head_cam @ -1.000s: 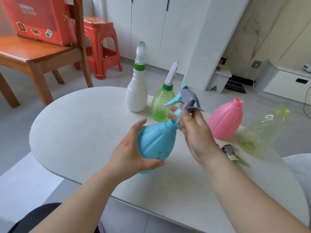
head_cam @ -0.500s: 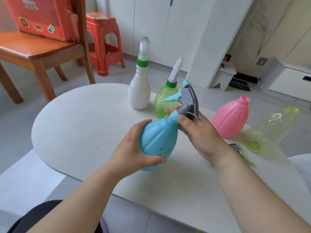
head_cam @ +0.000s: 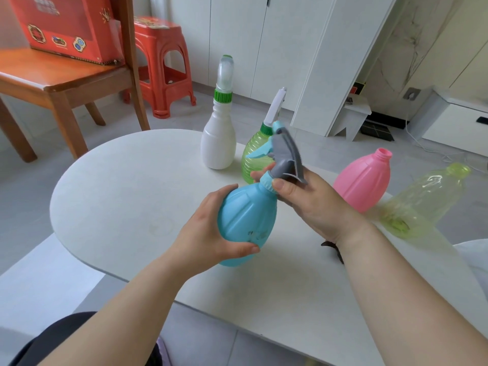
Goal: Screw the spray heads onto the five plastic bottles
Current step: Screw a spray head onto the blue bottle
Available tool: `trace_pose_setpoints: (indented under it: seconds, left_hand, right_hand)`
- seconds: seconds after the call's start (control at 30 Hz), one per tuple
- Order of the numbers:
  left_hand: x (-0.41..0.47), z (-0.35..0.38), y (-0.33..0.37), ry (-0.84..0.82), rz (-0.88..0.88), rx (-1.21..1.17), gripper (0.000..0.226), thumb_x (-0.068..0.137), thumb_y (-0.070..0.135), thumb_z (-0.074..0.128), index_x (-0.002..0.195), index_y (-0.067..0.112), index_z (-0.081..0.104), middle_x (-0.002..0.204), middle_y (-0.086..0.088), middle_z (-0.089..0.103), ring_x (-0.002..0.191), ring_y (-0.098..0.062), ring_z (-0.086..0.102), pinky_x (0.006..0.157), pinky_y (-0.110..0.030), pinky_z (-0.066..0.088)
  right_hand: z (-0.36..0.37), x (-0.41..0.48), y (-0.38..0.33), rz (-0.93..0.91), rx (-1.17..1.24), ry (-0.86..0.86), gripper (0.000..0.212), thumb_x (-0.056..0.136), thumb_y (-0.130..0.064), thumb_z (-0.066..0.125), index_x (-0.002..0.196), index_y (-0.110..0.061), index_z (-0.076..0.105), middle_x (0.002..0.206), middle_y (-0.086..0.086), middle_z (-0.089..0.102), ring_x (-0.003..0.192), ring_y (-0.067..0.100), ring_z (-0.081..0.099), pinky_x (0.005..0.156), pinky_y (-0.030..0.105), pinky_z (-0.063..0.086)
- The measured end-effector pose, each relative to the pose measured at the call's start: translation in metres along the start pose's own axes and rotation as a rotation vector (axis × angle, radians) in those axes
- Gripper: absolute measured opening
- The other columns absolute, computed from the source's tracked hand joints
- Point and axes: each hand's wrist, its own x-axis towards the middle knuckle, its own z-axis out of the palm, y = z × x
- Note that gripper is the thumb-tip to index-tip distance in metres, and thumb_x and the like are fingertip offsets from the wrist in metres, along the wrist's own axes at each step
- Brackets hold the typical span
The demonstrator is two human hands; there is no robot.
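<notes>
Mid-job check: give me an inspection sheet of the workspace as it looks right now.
Surface: white rounded table, bare on the left.
Job's things: blue bottle held tilted, grey spray head on its neck; white bottle and green bottle upright with heads on; pink bottle and yellow bottle open-necked.
Clutter: dark item behind the right wrist, unclear.
Grippers: left hand grips the blue bottle's body; right hand pinches the blue collar.
Cables: white cable on the floor, far right.
Surroundings: wooden chair, red box, red stool, white cabinets.
</notes>
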Motion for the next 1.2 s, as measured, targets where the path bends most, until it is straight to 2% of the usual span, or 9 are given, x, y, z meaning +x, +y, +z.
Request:
trace_pose_setpoints:
  seconds: [0.17,0.33,0.43,0.53,0.7,0.87,1.0,1.1,1.2]
  left_hand:
    - [0.0,0.003,0.0,0.05,0.005,0.005,0.09,0.042,0.039,0.082,0.114,0.048,0.028,0.104,0.033,0.037,0.102,-0.002,0.042,0.085,-0.021,0.035]
    - [-0.006,0.021,0.002,0.122,0.082,0.141,0.099,0.05,0.043,0.08,0.133,0.033,0.025,0.115,0.024,0.031,0.108,0.005,0.03,0.086,-0.01,0.026]
    - [-0.004,0.003,0.001,-0.123,0.018,-0.068,0.088,0.044,0.054,0.072,0.116,0.055,0.022,0.121,0.031,0.033,0.107,0.008,0.042,0.084,0.003,0.031]
    - [0.003,-0.01,0.0,-0.267,-0.059,-0.21,0.086,0.036,0.052,0.069,0.113,0.054,0.03,0.122,0.018,0.048,0.105,0.006,0.052,0.084,-0.012,0.045]
    - [0.0,0.004,0.003,-0.149,-0.043,-0.145,0.084,0.033,0.053,0.069,0.109,0.053,0.033,0.112,0.025,0.048,0.094,0.011,0.051,0.072,-0.005,0.042]
    - [-0.017,0.041,0.005,0.223,0.112,0.225,0.106,0.048,0.041,0.081,0.136,0.027,0.022,0.136,0.009,0.034,0.124,-0.008,0.032,0.097,-0.017,0.024]
    - [-0.01,0.018,-0.001,-0.058,0.045,-0.086,0.095,0.044,0.051,0.072,0.117,0.058,0.012,0.127,0.032,0.027,0.12,0.007,0.035,0.097,-0.009,0.029]
    - [-0.001,0.001,-0.006,-0.232,-0.077,-0.286,0.095,0.036,0.049,0.072,0.119,0.051,0.027,0.124,0.019,0.045,0.113,0.002,0.048,0.092,-0.018,0.045]
    - [-0.004,0.015,-0.005,-0.14,-0.036,-0.218,0.087,0.038,0.043,0.078,0.113,0.048,0.034,0.115,0.023,0.049,0.101,0.013,0.049,0.081,-0.006,0.042]
  right_hand:
    - [0.008,0.0,0.007,-0.007,0.021,0.077,0.013,0.085,-0.016,0.053,0.093,-0.027,0.055,0.099,-0.009,0.066,0.101,0.003,0.062,0.096,0.023,0.046]
    - [0.019,0.004,0.02,-0.015,-0.114,0.54,0.019,0.073,-0.025,0.069,0.078,-0.026,0.05,0.085,0.0,0.064,0.083,0.017,0.061,0.074,0.019,0.046]
    - [0.008,0.003,0.021,0.064,0.079,0.387,0.032,0.062,-0.037,0.071,0.084,-0.021,0.053,0.099,0.011,0.069,0.096,0.021,0.065,0.089,0.034,0.05]
    - [0.004,-0.004,0.025,0.092,0.256,0.2,0.034,0.061,-0.034,0.061,0.092,-0.02,0.057,0.087,-0.007,0.074,0.087,0.004,0.067,0.076,0.017,0.053]
    - [0.006,-0.005,0.023,0.121,0.222,0.333,0.011,0.073,-0.024,0.062,0.082,-0.019,0.061,0.077,-0.007,0.073,0.077,0.003,0.067,0.071,0.016,0.054]
    - [0.022,0.004,0.016,0.089,0.112,0.512,0.01,0.078,-0.018,0.065,0.081,-0.022,0.056,0.08,-0.001,0.065,0.064,0.0,0.061,0.062,0.013,0.048]
    - [0.016,0.0,0.012,0.099,0.304,0.372,0.02,0.065,-0.022,0.067,0.082,-0.02,0.056,0.086,-0.002,0.068,0.083,0.01,0.063,0.085,0.026,0.048]
    - [0.009,-0.006,0.012,0.096,0.344,0.226,0.024,0.059,-0.025,0.063,0.081,-0.018,0.059,0.082,-0.008,0.072,0.084,0.008,0.066,0.081,0.021,0.051]
    - [0.011,-0.006,0.007,0.098,0.305,0.222,0.019,0.06,-0.022,0.066,0.079,-0.02,0.063,0.086,-0.005,0.071,0.081,0.005,0.065,0.081,0.018,0.051]
